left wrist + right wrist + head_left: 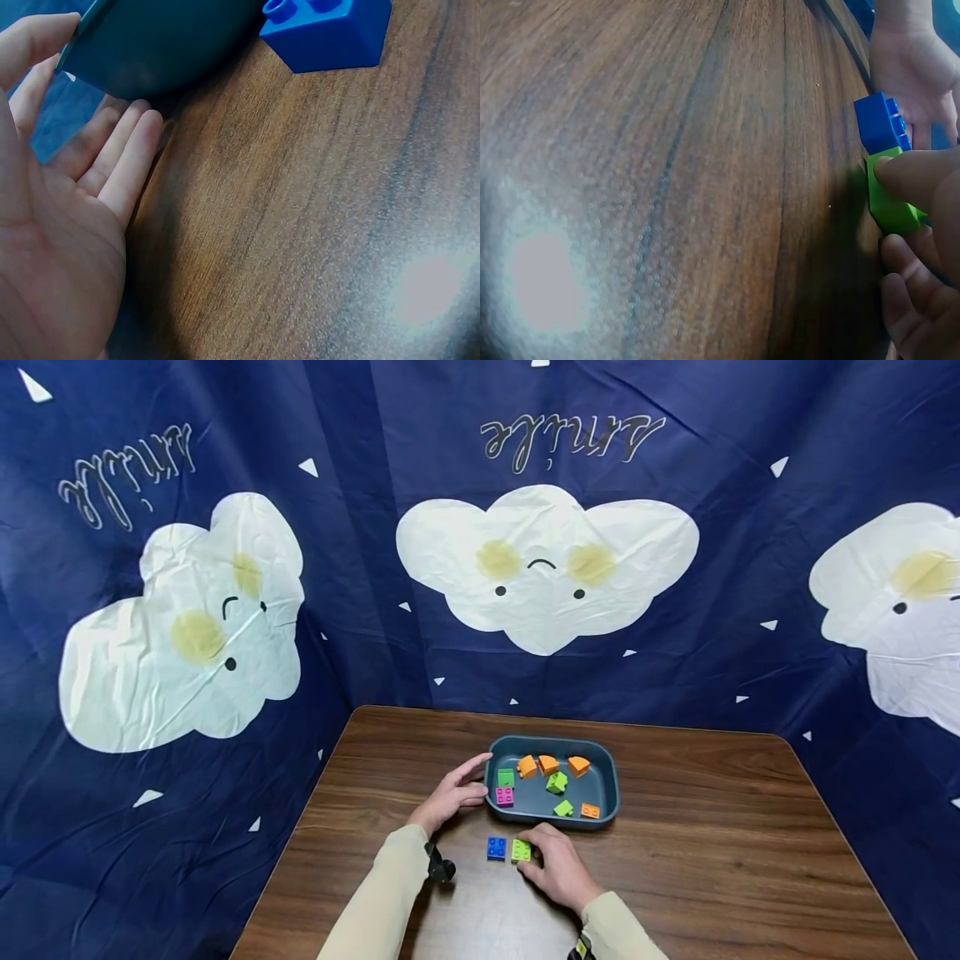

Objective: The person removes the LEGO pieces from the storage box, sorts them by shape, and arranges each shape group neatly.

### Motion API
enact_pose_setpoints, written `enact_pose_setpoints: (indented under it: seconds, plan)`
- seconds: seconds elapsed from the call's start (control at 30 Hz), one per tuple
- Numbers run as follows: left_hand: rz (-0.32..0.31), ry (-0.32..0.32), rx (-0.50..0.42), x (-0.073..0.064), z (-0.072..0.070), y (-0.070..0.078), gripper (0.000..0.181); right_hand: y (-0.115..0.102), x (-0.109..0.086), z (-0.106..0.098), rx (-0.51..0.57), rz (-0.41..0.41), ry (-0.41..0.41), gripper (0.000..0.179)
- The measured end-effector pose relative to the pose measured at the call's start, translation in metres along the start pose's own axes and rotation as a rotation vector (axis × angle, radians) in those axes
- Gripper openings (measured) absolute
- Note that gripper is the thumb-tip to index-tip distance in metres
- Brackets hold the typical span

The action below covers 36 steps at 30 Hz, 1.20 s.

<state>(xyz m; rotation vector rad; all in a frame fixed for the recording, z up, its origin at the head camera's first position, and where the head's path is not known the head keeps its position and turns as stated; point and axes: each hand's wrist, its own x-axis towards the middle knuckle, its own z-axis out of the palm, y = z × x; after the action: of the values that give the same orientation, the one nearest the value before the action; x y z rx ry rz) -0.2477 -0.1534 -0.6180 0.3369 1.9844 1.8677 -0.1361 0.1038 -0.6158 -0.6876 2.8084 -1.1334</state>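
My right hand (557,864) pinches a light green building block (521,850) between thumb and fingers, low over the tabletop. In the right wrist view, the thumb presses one side of the green block (889,196). Just left of it sits a blue building block (497,848) with its studs up. My left hand (452,795) is at the left end of a dark teal tray (536,800), fingers extended along its side. From the left wrist, fingertips (73,24) touch the tray's rim.
Inside the tray lie a magenta block (504,797), a green block (506,777), several orange pieces (578,766) and two light green pieces (557,782). The brown wooden table (697,843) backs onto a blue cloth (360,610) printed with clouds.
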Motion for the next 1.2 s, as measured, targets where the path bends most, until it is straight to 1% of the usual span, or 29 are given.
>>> enact_pose_setpoints:
  seconds: [0.37,0.67,0.9,1.2]
  plan:
    - [-0.003,0.005,-0.001,-0.0019,0.0014,0.0024,0.067,0.0009,0.0003,0.0004,0.004,0.026,-0.030,0.035]
    - [-0.009,-0.017,-0.002,0.0005,-0.0014,0.0013,0.067,0.0033,0.0012,0.0023,-0.002,0.033,-0.026,0.036]
    - [-0.010,-0.012,-0.003,0.0011,-0.0011,0.0013,0.066,0.0034,0.0004,0.0024,-0.006,0.037,-0.026,0.036]
    - [-0.006,-0.008,-0.008,-0.0012,0.0012,0.0042,0.067,0.0044,-0.0002,0.0021,-0.001,0.013,-0.012,0.035]
